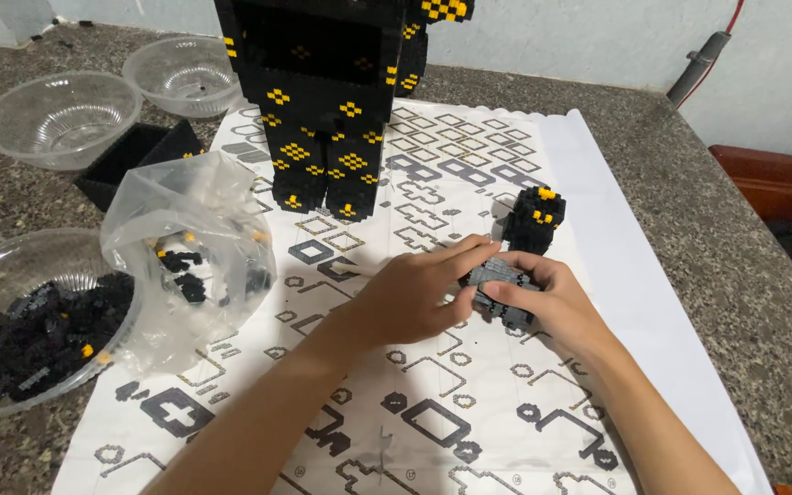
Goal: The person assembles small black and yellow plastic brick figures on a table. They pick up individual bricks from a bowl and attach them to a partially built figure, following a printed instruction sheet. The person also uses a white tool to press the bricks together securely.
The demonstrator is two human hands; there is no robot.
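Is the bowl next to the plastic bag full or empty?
Partly full. The clear bowl holds a pile of small black bricks along its right side, beside the plastic bag.

a home hobby spot: speckled stone counter [708, 229], plain painted wall [598, 37], building-brick instruction sheet [469, 165].

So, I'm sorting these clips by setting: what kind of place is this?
Probably a home hobby spot: a speckled stone counter with a printed instruction sheet, clear bowls of small black bricks, and a tall black-and-yellow brick figure.

Soft even light, sharp; edges perhaps slightly warped.
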